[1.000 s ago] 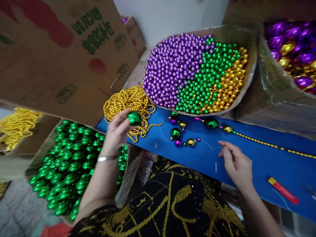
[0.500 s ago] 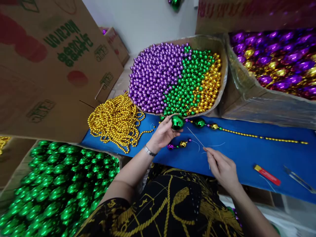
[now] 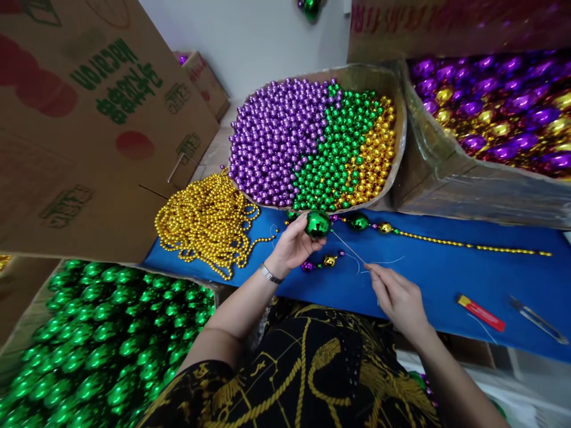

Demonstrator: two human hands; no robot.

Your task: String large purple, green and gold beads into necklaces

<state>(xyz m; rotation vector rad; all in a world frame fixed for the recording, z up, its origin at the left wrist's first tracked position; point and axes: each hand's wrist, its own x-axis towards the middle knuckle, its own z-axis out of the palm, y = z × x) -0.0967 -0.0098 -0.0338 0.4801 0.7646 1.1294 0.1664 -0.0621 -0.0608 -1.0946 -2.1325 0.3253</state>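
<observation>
Right hand: low over the near edge of the table, palm turned in and down; I see thumb and forefinger pinched tight on a thin needle, the other fingers curled under.
Left hand: raised over the middle of the table, forearm slanting up from the near side, palm partly up; my view gives me a thumb and fingers rounded about a big green bead, the grip as wide as the bead.
Bracelet: silvery, on the left wrist.
Big green bead: above the table, towards its far edge; glossy, mirror-like, rounded, with bright highlights.
Needle: slants up and left, its tip just beside the bead's right side; I cannot tell whether it enters.
Red-and-yellow item: by the near edge, towards the right end, beside a slim silvery tool.
Short bead run: purple, green and gold, on the blue top below the held bead.
Gold bead pile: tangled, at the table's left end.
Long strand: along the far edge, larger beads giving way to gold ones rightward.
Bead box: beyond the far edge, heaped purple, green, gold.
</observation>
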